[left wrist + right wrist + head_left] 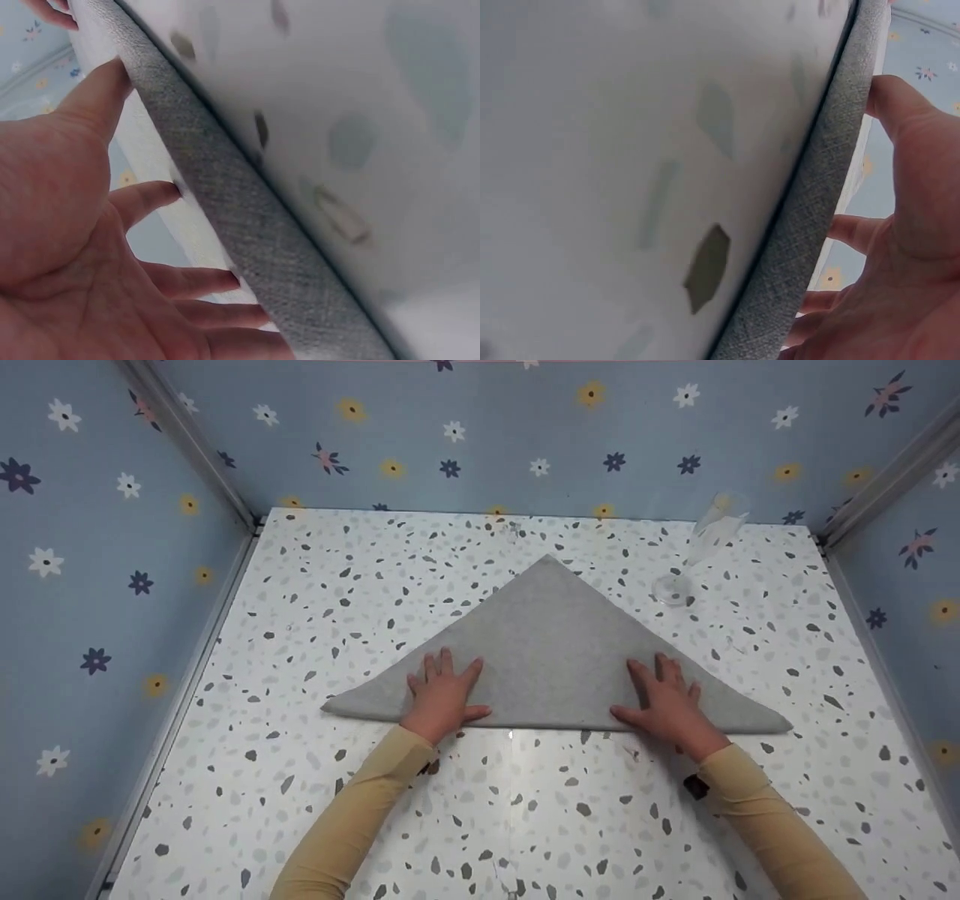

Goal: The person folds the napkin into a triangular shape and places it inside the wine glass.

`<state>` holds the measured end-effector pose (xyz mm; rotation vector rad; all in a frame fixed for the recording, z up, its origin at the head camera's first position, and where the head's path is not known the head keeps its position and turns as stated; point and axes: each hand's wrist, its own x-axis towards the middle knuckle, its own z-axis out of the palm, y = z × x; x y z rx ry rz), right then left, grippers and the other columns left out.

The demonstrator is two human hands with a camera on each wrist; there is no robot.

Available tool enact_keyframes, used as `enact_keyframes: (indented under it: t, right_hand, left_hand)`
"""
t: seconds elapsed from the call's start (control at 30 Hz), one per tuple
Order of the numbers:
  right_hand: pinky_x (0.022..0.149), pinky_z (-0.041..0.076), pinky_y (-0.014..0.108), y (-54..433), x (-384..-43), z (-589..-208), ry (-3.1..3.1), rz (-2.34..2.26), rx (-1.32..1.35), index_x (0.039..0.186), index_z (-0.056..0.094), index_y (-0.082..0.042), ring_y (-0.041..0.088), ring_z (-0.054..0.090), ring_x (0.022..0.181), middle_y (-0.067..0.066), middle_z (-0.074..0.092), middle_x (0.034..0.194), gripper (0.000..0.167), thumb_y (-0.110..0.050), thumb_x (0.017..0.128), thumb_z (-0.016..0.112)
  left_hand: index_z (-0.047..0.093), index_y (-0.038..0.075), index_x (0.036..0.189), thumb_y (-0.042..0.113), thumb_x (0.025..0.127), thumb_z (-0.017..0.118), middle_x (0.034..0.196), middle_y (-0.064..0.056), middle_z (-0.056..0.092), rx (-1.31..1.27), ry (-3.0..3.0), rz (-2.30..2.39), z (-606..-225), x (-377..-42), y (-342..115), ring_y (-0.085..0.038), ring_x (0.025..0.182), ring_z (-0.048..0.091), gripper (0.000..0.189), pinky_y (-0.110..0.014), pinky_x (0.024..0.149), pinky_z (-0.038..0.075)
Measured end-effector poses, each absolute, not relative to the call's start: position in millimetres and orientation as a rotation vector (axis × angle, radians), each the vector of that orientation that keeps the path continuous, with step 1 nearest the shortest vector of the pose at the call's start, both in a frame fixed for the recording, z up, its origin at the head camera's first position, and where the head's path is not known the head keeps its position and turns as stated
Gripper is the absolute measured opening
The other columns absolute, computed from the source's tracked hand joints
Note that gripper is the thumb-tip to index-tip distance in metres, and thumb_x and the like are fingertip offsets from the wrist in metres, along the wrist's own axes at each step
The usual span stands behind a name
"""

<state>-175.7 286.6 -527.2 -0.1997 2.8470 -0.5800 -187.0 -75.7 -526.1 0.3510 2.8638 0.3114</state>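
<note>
Nothing can be read — no text, label, brand, number or sign — in any view.

The left forearm (pixel 352 817) and right forearm (pixel 776 825) angle inward, left fingers (pixel 447 662) and right fingers (pixel 640 675) spread palm-down.

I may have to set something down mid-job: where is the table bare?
The table is bare between the cloth and the left wall, and below the cloth's long edge, between the sleeves. It's crowded at the far right, where a clear vessel stands near the cloth, and under the left hand and right hand.
</note>
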Motion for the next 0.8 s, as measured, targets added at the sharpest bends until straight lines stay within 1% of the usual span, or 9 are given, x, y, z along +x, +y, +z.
enact_keyframes:
  t: [0.23, 0.33, 0.43, 0.5, 0.6, 0.7, 0.8]
  right_hand:
    - [0.097, 0.003, 0.076, 291.6, -190.4, -529.8, 2.855, -0.584, -0.184, 0.150, 0.030, -0.011, 0.048, 0.003, 0.139, 0.030, 0.008, 0.151, 0.090, -0.057, 0.081, 0.068]
    - [0.099, 0.001, 0.075, 291.0, -194.1, -532.6, 2.845, -0.586, -0.186, 0.150, 0.029, -0.010, 0.048, 0.002, 0.139, 0.030, 0.007, 0.152, 0.090, -0.056, 0.083, 0.066]
    - [0.102, 0.000, 0.072, 284.9, -193.4, -532.5, 2.829, -0.612, -0.184, 0.150, 0.028, -0.007, 0.049, 0.000, 0.139, 0.031, 0.006, 0.152, 0.086, -0.052, 0.086, 0.064]
    - [0.104, 0.000, 0.069, 277.3, -188.3, -531.6, 2.813, -0.646, -0.186, 0.150, 0.028, -0.004, 0.049, -0.001, 0.139, 0.031, 0.005, 0.153, 0.081, -0.049, 0.090, 0.061]
    - [0.108, 0.003, 0.064, 259.1, -174.2, -531.4, 2.813, -0.707, -0.243, 0.149, 0.030, -0.001, 0.049, 0.003, 0.139, 0.032, 0.009, 0.152, 0.076, -0.046, 0.094, 0.056]
    - [0.110, 0.008, 0.060, 234.4, -156.1, -529.7, 2.812, -0.744, -0.351, 0.148, 0.032, -0.003, 0.047, 0.009, 0.140, 0.030, 0.014, 0.152, 0.070, -0.044, 0.096, 0.053]
    - [0.109, 0.011, 0.061, 210.4, -138.9, -526.6, 2.806, -0.738, -0.489, 0.148, 0.033, -0.003, 0.045, 0.013, 0.140, 0.027, 0.018, 0.152, 0.066, -0.042, 0.098, 0.051]
  left_hand:
    - [0.032, 0.028, 0.150, 0.062, 0.080, 0.064, 0.152, -0.030, 0.015, 0.359, 2.840, 0.340, -527.5, -206.0, -74.0, -0.053, 0.137, 0.010, 0.085, -0.074, 0.096, 0.022]
    - [0.032, 0.027, 0.151, 0.061, 0.082, 0.063, 0.152, -0.030, 0.013, 0.351, 2.835, 0.349, -528.7, -205.6, -75.3, -0.052, 0.137, 0.009, 0.083, -0.073, 0.098, 0.021]
    - [0.032, 0.024, 0.151, 0.057, 0.085, 0.062, 0.152, -0.031, 0.012, 0.352, 2.838, 0.369, -529.5, -198.7, -73.3, -0.052, 0.137, 0.008, 0.079, -0.069, 0.102, 0.018]
    - [0.034, 0.021, 0.150, 0.054, 0.088, 0.060, 0.152, -0.032, 0.013, 0.391, 2.833, 0.404, -529.1, -191.1, -68.3, -0.053, 0.137, 0.008, 0.075, -0.066, 0.105, 0.016]
    - [0.037, 0.017, 0.149, 0.048, 0.093, 0.057, 0.151, -0.031, 0.017, 0.520, 2.811, 0.459, -527.3, -178.2, -55.4, -0.052, 0.137, 0.011, 0.067, -0.063, 0.108, 0.014]
    - [0.037, 0.016, 0.149, 0.045, 0.095, 0.054, 0.152, -0.027, 0.020, 0.666, 2.781, 0.452, -524.3, -164.3, -38.8, -0.049, 0.138, 0.013, 0.063, -0.061, 0.109, 0.015]
    - [0.033, 0.016, 0.150, 0.046, 0.096, 0.052, 0.154, -0.022, 0.017, 0.763, 2.744, 0.401, -521.7, -150.6, -21.9, -0.045, 0.140, 0.011, 0.064, -0.060, 0.109, 0.014]
